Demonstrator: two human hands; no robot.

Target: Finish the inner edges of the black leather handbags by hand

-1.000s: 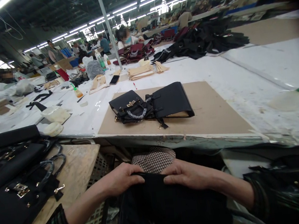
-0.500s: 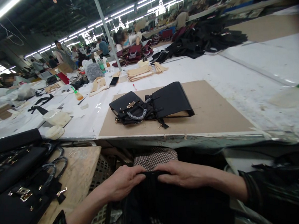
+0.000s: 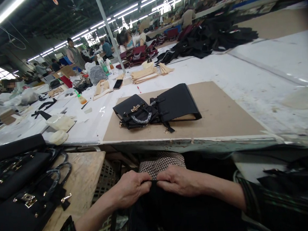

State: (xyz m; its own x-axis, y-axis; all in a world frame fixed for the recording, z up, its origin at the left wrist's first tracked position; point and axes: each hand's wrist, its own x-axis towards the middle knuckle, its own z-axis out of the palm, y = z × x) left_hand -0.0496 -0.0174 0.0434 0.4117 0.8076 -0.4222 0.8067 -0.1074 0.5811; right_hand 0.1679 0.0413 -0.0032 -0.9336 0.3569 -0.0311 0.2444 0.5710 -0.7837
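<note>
Low over my lap, my left hand (image 3: 131, 188) and my right hand (image 3: 176, 180) pinch the top edge of a black piece (image 3: 161, 204), thumbs and fingers closed close together. The piece looks like a bag body or panel, but its lower part is lost in dark shadow. Checkered cloth (image 3: 161, 162) shows just beyond my fingers. Ahead, on a brown board (image 3: 218, 121) at the table's edge, a black handbag (image 3: 140, 111) lies with its flap side up, gold clasp and wrapped handle showing. Joined to it is a flat black panel section (image 3: 178, 101).
Several black handbags (image 3: 28, 175) are piled on a wooden stand (image 3: 86, 170) at left. A plastic crate (image 3: 105, 179) stands beside it. The white table (image 3: 246, 72) bears a phone (image 3: 117, 84), a glue bottle (image 3: 81, 98), beige pieces (image 3: 144, 74) and black straps (image 3: 206, 40). People work farther back.
My right hand has moved left toward my left hand, and both now pinch the black piece's edge more tightly. The handbag on the board stays in place.
</note>
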